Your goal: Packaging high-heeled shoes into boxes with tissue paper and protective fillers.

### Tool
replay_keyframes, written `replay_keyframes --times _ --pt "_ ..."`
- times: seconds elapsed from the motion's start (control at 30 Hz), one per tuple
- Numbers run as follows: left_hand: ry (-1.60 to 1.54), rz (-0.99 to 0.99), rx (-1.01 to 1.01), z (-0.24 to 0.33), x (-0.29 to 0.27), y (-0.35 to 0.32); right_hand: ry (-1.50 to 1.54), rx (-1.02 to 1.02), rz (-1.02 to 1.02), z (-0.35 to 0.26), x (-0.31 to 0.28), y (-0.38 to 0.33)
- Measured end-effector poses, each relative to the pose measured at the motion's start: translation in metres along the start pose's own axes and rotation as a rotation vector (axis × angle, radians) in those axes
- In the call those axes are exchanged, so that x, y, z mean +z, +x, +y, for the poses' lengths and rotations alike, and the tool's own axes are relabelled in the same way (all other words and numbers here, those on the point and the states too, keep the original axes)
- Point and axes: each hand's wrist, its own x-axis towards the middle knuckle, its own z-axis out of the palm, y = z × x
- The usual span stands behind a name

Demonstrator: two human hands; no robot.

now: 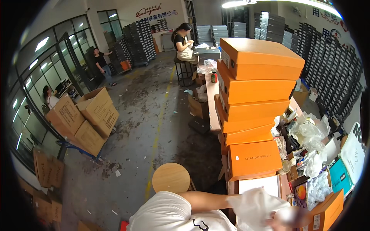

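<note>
Warehouse floor fills the left of the frame, grey and littered, with brown cartons (86,119) on a pallet at centre left and dark stacked boxes along the far wall. Right of centre I see a leaning stack of orange boxes (252,104) on a long cluttered workbench (211,100). A round wooden stool (171,177) stands below the middle. At the lower right my right hand (286,216) shows only as a blur, reached across onto a sheet of thin white wrapping (252,208) that lies at the bench's near end, just under the lowest orange box. I cannot tell whether the fingers are closed on it or only resting. My left hand is out of view. I judge the sheet light, limp and easily torn, best pinched at an edge or corner. Another person sits at the far end, upper centre.
</note>
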Motion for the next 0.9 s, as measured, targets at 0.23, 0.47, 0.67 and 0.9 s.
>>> replay_keyframes --times 0.23,0.47,0.67,0.9 --pt "-0.165 0.369 0.497 -0.013 -0.038 -0.084 0.326 0.222 -0.479 0.023 0.027 0.003" --pt "-0.169 0.496 0.404 -0.003 -0.011 -0.105 0.331 0.271 -0.724 0.037 0.024 0.013" --pt "0.391 0.418 0.416 0.016 -0.006 -0.112 0.086 0.436 -0.460 0.052 -0.023 0.007" --pt "0.533 0.319 0.072 0.034 -0.002 -0.099 -0.650 0.224 -0.538 0.099 -0.019 0.027"
